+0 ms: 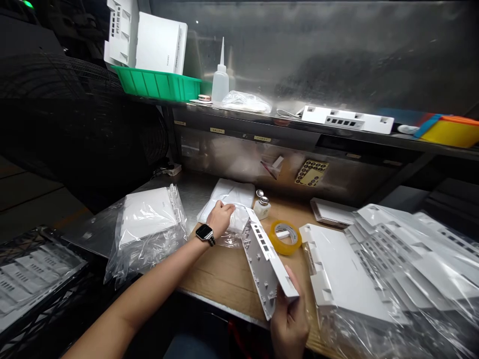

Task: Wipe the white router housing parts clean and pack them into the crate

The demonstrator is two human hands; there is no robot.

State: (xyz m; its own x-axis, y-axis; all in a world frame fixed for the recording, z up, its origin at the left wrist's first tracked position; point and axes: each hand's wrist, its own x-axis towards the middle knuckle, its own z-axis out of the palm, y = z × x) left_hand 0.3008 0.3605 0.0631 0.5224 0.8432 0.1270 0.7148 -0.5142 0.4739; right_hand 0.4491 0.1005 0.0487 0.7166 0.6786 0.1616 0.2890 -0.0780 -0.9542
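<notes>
Gripping the white cover [267, 252] in our right hand [290, 319], we pinch clear plastic [237, 220] with our left hand [220, 218], presumably to steady it.

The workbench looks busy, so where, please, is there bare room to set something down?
Brown board shows bare between the left forearm and the held casing, and behind the yellow tape, between a small bottle and a flat white unit. The right end is crowded with white casings.
</notes>
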